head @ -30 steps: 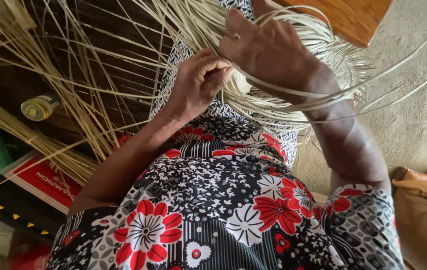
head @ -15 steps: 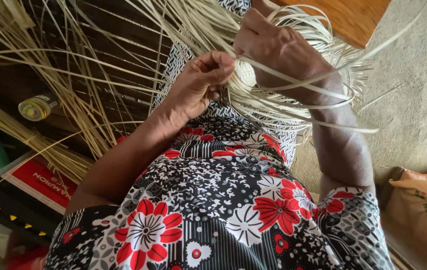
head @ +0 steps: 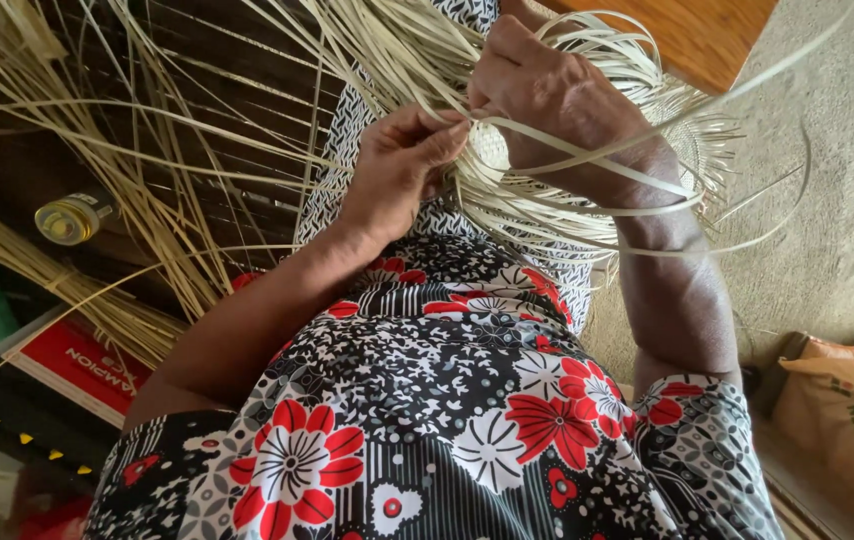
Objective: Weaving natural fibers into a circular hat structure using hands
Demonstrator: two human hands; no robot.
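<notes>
Fabric fills the lower half of the view: a dress (head: pixel 447 400) printed in black and white with red flowers, worn by the person who looks down over it at both hands. Pale carpet (head: pixel 847 200) covers the floor on the right, and dark wooden boards (head: pixel 207 60) lie on the left. Long pale straw strips (head: pixel 147 170) fan out across those boards in loose bundles and run up to the hands. A tan sack (head: pixel 847 420) sits at the lower right; it is closed from this angle and I cannot tell what is in it. A brown wooden board (head: pixel 707 40) shows at the top right edge. A red and white flat box (head: pixel 72 365) lies at the lower left, its contents hidden.

Between the hands, over the lap, sits the woven piece (head: pixel 567 190), a small round mat of plaited straw with loose ends curling out around it. The right hand (head: pixel 557 100) rests on top of it, its grip closed round the piece, with thin strips looping over the wrist. The left hand (head: pixel 402 165) comes in from the side, thumb and fingers pinched narrow on one strip at the edge of the weave.

A small clear bottle (head: pixel 72 218) holding yellow liquid lies on its side among the straw at the left.
</notes>
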